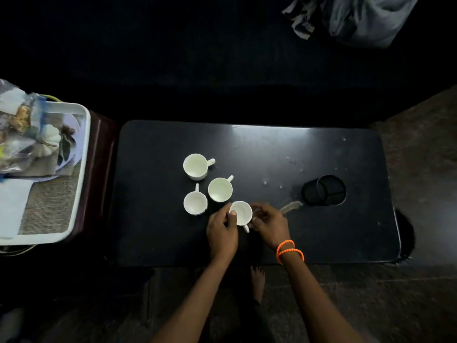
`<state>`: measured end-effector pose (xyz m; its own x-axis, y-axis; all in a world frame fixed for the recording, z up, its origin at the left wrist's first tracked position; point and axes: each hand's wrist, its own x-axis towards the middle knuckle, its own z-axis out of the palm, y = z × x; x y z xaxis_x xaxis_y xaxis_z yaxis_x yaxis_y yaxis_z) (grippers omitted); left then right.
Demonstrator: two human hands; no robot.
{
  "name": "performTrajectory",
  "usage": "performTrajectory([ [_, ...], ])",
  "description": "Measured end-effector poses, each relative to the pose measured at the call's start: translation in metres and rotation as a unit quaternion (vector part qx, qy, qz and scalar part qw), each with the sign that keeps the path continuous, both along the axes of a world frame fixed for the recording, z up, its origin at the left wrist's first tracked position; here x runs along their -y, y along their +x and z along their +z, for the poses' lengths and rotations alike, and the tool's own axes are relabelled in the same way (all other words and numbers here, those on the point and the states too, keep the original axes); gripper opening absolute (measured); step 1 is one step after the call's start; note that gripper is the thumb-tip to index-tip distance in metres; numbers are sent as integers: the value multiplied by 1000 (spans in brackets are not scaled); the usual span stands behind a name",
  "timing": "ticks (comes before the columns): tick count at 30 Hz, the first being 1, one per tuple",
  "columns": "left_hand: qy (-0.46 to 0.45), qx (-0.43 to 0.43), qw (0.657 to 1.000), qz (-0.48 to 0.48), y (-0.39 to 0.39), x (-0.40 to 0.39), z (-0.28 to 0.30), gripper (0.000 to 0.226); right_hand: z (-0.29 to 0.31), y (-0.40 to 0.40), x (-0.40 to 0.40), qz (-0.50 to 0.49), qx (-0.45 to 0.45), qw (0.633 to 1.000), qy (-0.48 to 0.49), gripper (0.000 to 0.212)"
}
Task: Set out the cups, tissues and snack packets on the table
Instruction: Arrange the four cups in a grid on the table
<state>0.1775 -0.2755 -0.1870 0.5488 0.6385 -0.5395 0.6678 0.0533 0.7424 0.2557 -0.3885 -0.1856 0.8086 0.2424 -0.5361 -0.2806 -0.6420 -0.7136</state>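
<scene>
Three white cups stand upright on the black table (272,149): one at the back (196,166), one in the middle (220,189), one to the front left (195,203). A further white cup (241,212) sits just in front of them. My left hand (221,231) grips its left rim with the thumb over the edge. My right hand (268,225), with orange bands at the wrist, touches its right side near the handle. Snack packets (18,134) lie in the white tray (82,154) at the left. A white tissue sheet (11,206) lies in the tray's near part.
A black mesh holder (325,190) stands at the table's right, with a small brush-like item (291,206) beside it. White crumbs dot the table's right half. The tray rests on a dark red stand (101,169). Grey cloth (358,18) lies far back right. My foot (258,283) is under the table's front edge.
</scene>
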Motion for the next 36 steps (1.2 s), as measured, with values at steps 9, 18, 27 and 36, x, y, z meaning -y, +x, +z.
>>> performTrajectory([
  [9, -30, 11, 999, -31, -4, 11, -5, 31, 11, -11, 20, -34, 11, 999, 27, 38],
  [18, -52, 0, 993, -106, 1, 70, -1, 31, 21, -28, 89, -108, -7, 994, 8, 36],
  [27, -31, -18, 982, -187, 4, 100, -1, 33, 18, -37, 127, -140, -15, 990, -10, 37],
  [36, -8, -52, 977, -205, -1, 105, 2, 36, 16, -38, 133, -113, -18, 993, -38, 37],
])
